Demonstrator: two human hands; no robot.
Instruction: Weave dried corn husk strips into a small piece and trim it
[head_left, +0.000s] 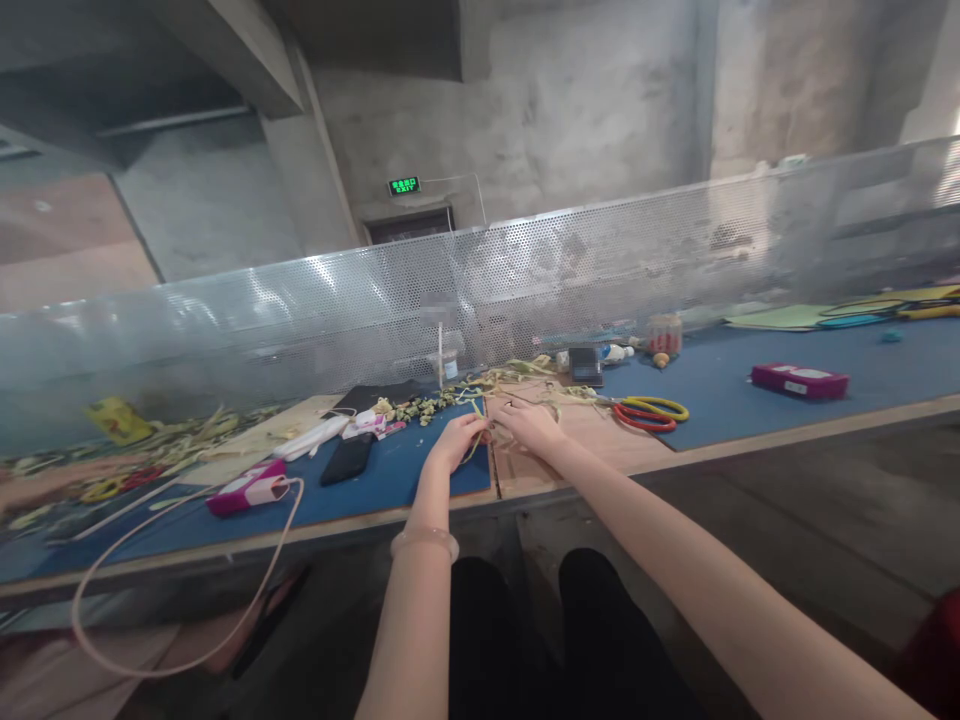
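My left hand (459, 442) is at the table edge, its fingers closed in a pinch on a thin yellow-green strand (472, 452) that looks like plant fibre. Close beside it, my right hand (531, 424) reaches in from the right with bent fingers pressed together at the same strand. The fingertips of both hands nearly meet, and they partly hide the strand. Just beyond them lies a heap of small greenish knotted pieces (424, 408). To the right of my right hand rest scissors with red and yellow handles (651, 412).
A black phone (348, 458) and a magenta box with a pink cable (244, 488) lie left; another magenta box (799, 381) lies right. A perforated metal screen (525, 270) runs along the back. At far left, a blurred person's arm (45, 488) is beside more strands.
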